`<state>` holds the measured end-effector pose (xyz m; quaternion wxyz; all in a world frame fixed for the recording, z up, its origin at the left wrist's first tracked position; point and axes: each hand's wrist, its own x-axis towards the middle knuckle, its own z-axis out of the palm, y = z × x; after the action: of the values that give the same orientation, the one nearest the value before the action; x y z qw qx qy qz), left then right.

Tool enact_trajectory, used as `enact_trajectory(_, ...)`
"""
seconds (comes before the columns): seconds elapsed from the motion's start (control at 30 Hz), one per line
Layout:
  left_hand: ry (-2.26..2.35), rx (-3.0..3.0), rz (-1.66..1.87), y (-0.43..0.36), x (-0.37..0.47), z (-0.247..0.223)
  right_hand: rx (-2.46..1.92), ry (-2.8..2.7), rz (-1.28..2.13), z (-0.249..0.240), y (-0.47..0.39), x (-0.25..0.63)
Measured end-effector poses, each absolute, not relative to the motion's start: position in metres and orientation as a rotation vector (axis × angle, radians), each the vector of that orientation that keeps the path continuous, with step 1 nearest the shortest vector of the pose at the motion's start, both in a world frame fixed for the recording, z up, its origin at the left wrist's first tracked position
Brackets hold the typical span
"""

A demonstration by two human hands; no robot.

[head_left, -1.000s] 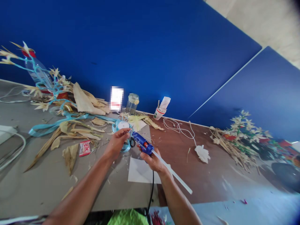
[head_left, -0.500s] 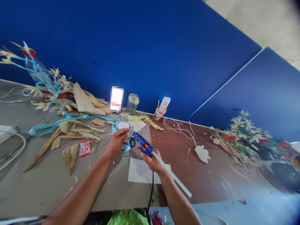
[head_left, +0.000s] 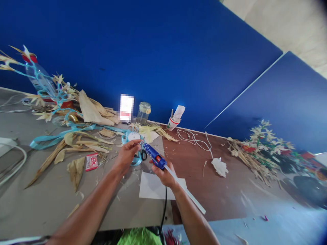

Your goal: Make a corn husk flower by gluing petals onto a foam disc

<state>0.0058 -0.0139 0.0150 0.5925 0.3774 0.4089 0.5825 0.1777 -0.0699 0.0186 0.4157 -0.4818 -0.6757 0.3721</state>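
Note:
My right hand is wrapped round a blue hot glue gun, its nozzle pointing up and left. A long translucent glue stick sticks out of the gun's back end, above my right forearm. Close to the nozzle, my left hand is closed in a pinch; whatever its fingertips hold is too small to make out. Just beyond those fingers lies a roll of light blue ribbon. The black handle loop of what look like scissors shows between the hands. White paper lies below the gun.
Dried husks and a red packet are at left, near a plastic bottle. A jar, a paper cup and a white cable line the blue partition. White flowers stand at right.
The glue stick's rear end has shifted slightly left, closer to the gun. Both hands keep almost the same position and grip, and the view has moved a little.

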Motion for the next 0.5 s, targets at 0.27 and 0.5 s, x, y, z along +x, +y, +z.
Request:
enact_trajectory(0.27,0.970,0.867,1.343,-0.0145,0.0062,0.0166,-1.177,-1.701,0.943,0.0211,-0.0703,0.1761)
enact_trajectory(0.5,0.959,0.891,1.329,-0.0139,0.0048,0.0140,-1.144,-1.701,0.930,0.0175,-0.0729,0.1797)
